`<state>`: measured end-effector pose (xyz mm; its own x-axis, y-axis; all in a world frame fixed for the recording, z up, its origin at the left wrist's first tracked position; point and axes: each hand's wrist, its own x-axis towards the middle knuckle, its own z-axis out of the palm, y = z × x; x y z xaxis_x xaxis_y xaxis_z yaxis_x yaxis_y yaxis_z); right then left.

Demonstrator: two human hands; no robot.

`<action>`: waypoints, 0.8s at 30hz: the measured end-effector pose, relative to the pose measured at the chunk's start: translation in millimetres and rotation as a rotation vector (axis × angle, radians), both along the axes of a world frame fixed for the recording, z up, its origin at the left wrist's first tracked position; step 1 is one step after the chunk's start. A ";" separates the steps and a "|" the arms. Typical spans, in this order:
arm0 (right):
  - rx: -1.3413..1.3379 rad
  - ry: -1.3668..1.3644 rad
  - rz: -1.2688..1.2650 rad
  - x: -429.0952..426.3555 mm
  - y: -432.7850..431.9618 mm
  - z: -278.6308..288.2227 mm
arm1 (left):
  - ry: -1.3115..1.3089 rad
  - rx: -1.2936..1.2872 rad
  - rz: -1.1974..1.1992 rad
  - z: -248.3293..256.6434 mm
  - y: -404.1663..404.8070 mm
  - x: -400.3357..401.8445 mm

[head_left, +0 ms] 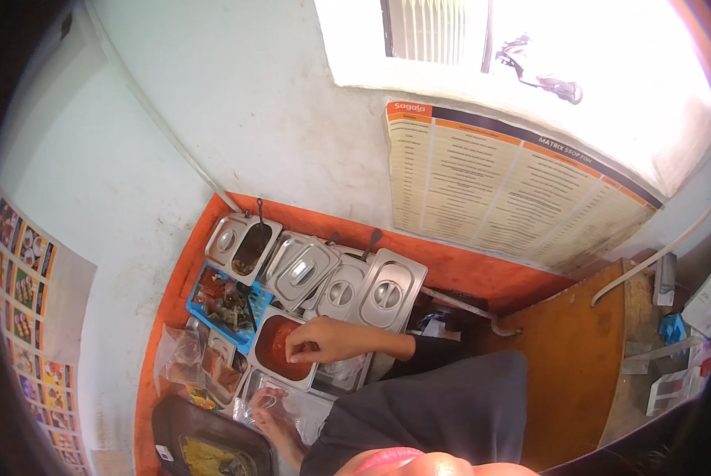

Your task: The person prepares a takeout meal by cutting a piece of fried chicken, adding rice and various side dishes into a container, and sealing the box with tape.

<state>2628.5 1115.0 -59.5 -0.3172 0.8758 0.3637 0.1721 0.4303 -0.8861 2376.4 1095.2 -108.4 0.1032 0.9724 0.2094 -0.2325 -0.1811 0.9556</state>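
Observation:
My right hand (pixel 325 340) is over a steel food pan of red sauce (pixel 281 340). Its fingers curl downward, and whether they grip anything is hidden. My left hand (pixel 267 412) is lower in the view, fingers bent around a thin clear plastic bag (pixel 293 416) with a pale looped rim. A clear-looking tray or lid (pixel 316 410) lies beneath that bag. Beside the sauce pan is a blue plastic basket (pixel 263 297) with dark and red packets in it.
Lidded steel pans (pixel 388 288) line the orange wall band, several with handles sticking up. A pan of dark contents (pixel 251 250) is half uncovered. A dark tray (pixel 165 410) holds yellow food (pixel 209 457). A plastic bag (pixel 180 357) and a wooden panel (pixel 569 369) flank the area.

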 end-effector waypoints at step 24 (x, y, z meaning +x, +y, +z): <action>0.015 -0.022 -0.032 -4.9 3.7 2.9 | -0.103 -0.213 -0.036 -5.9 1.1 -14.3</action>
